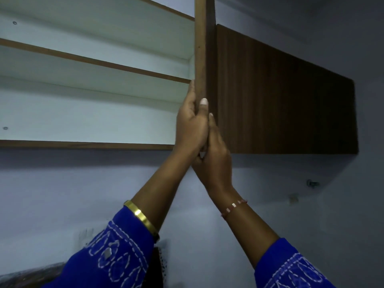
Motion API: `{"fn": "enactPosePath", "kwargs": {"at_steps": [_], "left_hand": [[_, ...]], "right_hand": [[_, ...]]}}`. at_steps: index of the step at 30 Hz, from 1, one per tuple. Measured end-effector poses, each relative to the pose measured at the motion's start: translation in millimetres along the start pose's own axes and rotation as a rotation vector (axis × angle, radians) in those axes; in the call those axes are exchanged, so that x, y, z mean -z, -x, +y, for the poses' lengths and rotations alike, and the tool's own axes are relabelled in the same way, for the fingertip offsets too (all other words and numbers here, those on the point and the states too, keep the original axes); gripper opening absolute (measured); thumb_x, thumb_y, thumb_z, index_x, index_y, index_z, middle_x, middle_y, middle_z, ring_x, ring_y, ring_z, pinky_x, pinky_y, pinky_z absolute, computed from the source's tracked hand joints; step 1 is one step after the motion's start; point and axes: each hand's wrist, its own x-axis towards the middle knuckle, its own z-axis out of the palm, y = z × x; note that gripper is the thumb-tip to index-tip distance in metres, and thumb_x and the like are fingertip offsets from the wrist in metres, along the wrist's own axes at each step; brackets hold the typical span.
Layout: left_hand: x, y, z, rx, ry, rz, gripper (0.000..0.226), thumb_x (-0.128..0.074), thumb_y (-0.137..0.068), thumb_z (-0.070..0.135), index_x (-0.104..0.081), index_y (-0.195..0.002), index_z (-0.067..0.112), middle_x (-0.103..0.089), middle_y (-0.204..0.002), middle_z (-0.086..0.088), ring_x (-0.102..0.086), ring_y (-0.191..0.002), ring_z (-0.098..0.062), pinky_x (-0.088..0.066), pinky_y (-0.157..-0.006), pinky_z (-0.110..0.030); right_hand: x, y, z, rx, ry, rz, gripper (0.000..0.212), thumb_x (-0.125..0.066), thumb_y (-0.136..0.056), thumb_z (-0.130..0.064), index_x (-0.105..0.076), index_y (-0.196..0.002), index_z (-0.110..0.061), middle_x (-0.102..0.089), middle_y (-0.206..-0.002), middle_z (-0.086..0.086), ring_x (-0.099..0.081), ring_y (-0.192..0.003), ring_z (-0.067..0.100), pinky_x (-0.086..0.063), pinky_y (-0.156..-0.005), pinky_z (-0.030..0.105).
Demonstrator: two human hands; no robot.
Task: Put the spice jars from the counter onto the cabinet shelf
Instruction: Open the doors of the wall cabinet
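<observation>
A wall cabinet hangs ahead with white shelves [93, 69] edged in brown. Its brown door [202, 48] stands open, seen edge-on. My left hand [192, 125] grips the door's lower edge, thumb on the front and fingers behind it. My right hand [216, 161] holds the same edge just below, pressed against the left hand. No spice jar and no counter is in view. The visible shelves hold nothing.
A second cabinet door [286, 94], dark brown, is shut to the right of the open one. The pale blue wall [83, 183] runs below the cabinet, with a small metal fitting [311, 183] at the right. Something dark [31, 275] lies at the bottom left.
</observation>
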Motion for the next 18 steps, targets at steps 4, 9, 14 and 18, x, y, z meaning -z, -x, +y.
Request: {"fn": "enactPosePath", "kwargs": {"at_steps": [4,9,14,18], "left_hand": [[-48,9,5,0.003,0.071,-0.050,0.051,-0.035,-0.098,0.007,-0.021,-0.146,0.017,-0.030,-0.153,0.000,-0.034,-0.137,-0.011,-0.034,-0.111,-0.024],[-97,14,3,-0.003,0.139,-0.123,0.055,-0.038,-0.096,0.003,-0.018,-0.147,0.013,-0.023,-0.155,-0.003,-0.023,-0.143,-0.015,-0.025,-0.118,-0.035],[-140,17,-8,-0.044,0.140,-0.263,0.052,-0.039,-0.096,0.004,-0.021,-0.145,0.007,-0.017,-0.157,-0.006,-0.014,-0.145,-0.015,-0.017,-0.118,-0.026],[-173,11,-20,-0.055,0.030,-0.437,0.049,-0.033,-0.098,0.006,-0.022,-0.146,0.011,-0.015,-0.157,-0.003,-0.011,-0.146,-0.015,-0.014,-0.118,-0.027]], "right_hand": [[44,-1,15,-0.166,-0.129,-0.021,0.080,-0.047,-0.077,-0.053,-0.041,-0.138,-0.002,-0.057,-0.133,0.011,-0.057,-0.120,0.021,-0.050,-0.097,0.028],[87,-4,42,-0.285,-0.212,0.048,0.062,-0.061,-0.079,-0.035,-0.052,-0.127,0.002,-0.067,-0.110,0.013,-0.061,-0.092,0.003,-0.047,-0.075,0.002],[122,-8,75,-0.473,-0.344,0.139,0.037,-0.063,-0.084,-0.002,-0.057,-0.119,0.006,-0.067,-0.103,0.018,-0.065,-0.097,0.025,-0.053,-0.078,0.022],[151,-9,111,-0.611,-0.373,0.193,0.035,-0.070,-0.078,0.000,-0.060,-0.111,-0.008,-0.063,-0.090,-0.007,-0.064,-0.089,0.012,-0.056,-0.076,0.019]]}}
